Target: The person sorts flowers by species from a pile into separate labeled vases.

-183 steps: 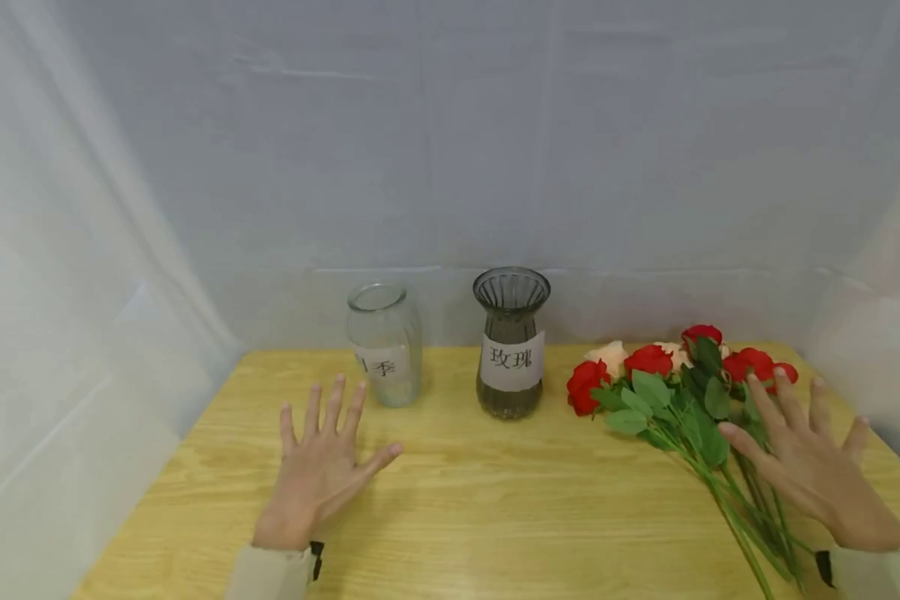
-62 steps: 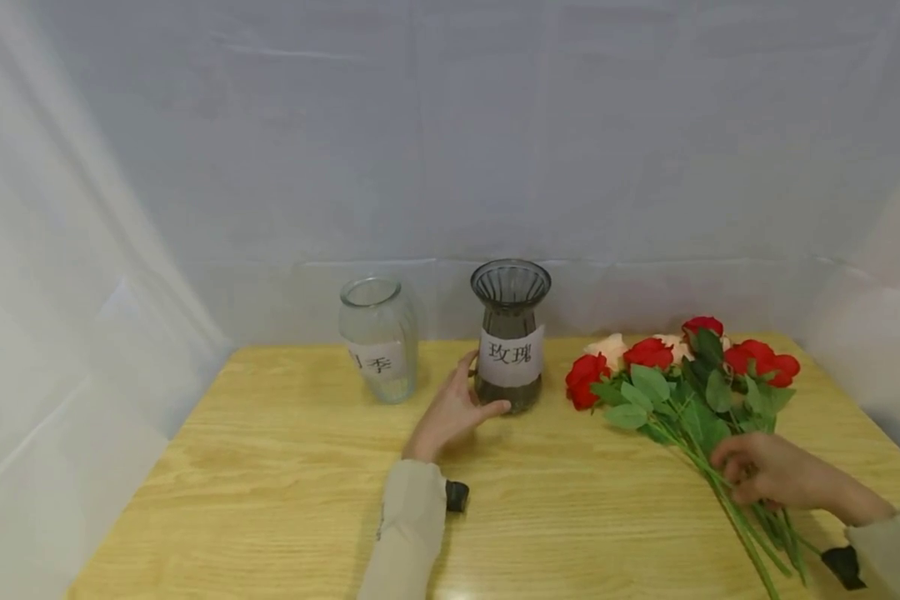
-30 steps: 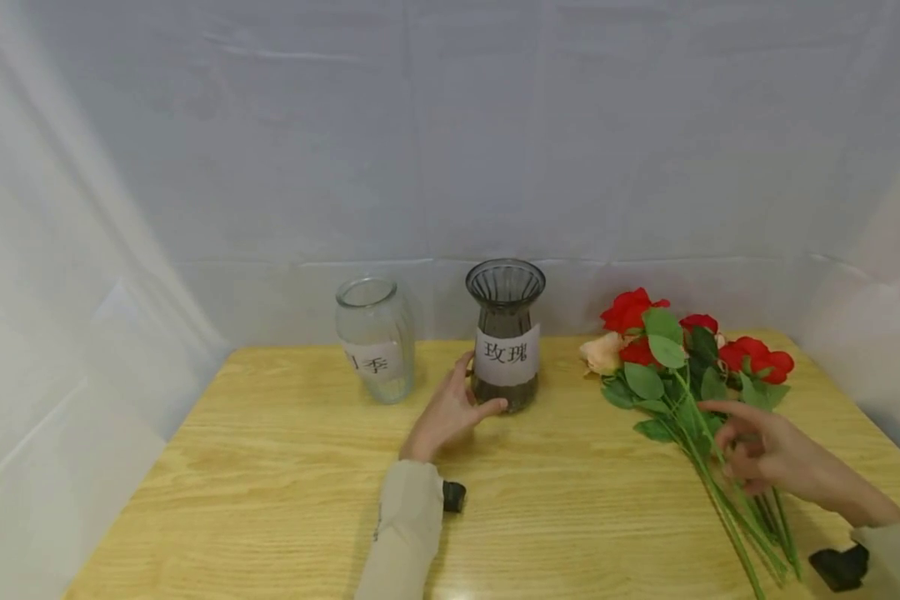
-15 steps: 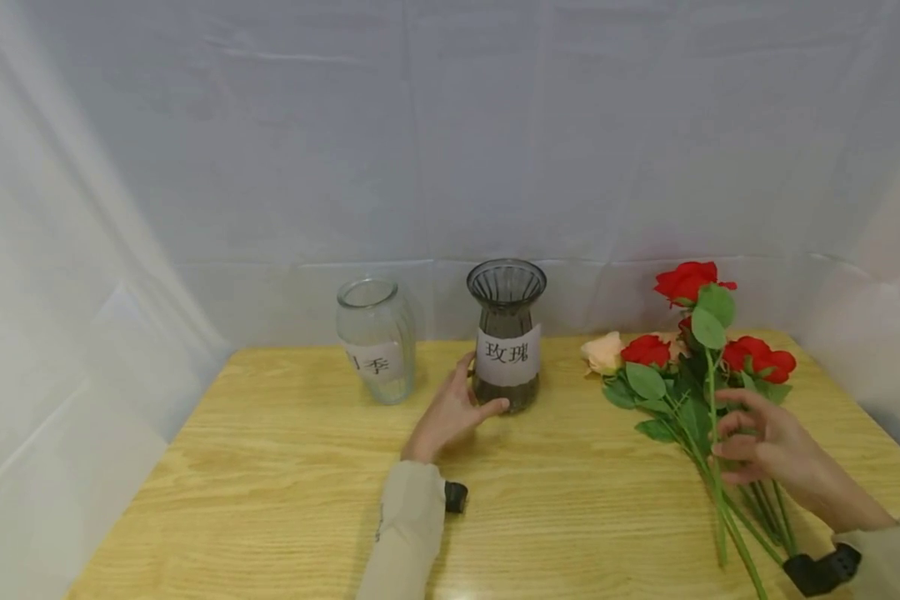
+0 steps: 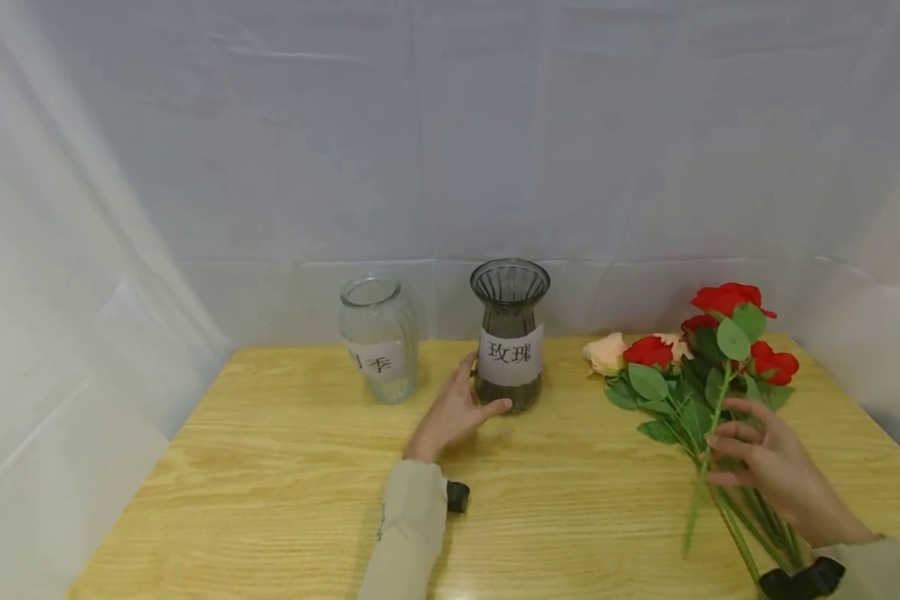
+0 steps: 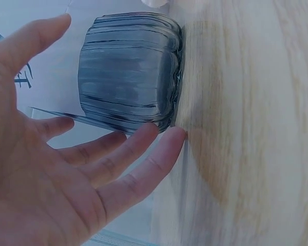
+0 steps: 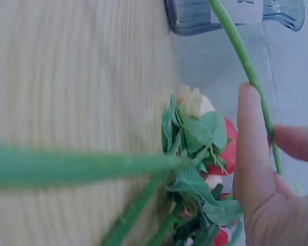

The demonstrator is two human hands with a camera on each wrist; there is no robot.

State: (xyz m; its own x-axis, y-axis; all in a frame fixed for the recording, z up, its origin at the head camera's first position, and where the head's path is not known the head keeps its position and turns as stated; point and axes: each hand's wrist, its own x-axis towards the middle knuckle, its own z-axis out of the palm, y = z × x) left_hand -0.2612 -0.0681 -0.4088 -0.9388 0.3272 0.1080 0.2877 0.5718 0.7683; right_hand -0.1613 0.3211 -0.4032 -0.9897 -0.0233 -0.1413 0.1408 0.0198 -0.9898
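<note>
My right hand (image 5: 776, 471) pinches the green stem of a red rose (image 5: 729, 298), its bloom raised above the other flowers. In the right wrist view, that stem (image 7: 242, 54) runs between thumb and fingers. Beside the grey ribbed glass vase (image 5: 510, 393), my left hand (image 5: 446, 421) spreads its thumb and fingers at the left of the base. The left wrist view shows relaxed fingertips right at the lower edge of the vase (image 6: 126, 66), with the thumb apart from them. The vase stands upright and bears a white label with dark characters.
A clear glass vase (image 5: 381, 325) with a label stands left of the grey one. Red roses (image 5: 648, 351) and pale peach flowers (image 5: 606, 353) lie at the right of the wooden table (image 5: 270, 467), stems toward the front. A pale sheet (image 5: 450, 150) hangs behind.
My left hand has moved from the table's left to the grey vase and stayed there. My right hand has taken a red rose, lifted it from the pile and swung its bloom to the right.
</note>
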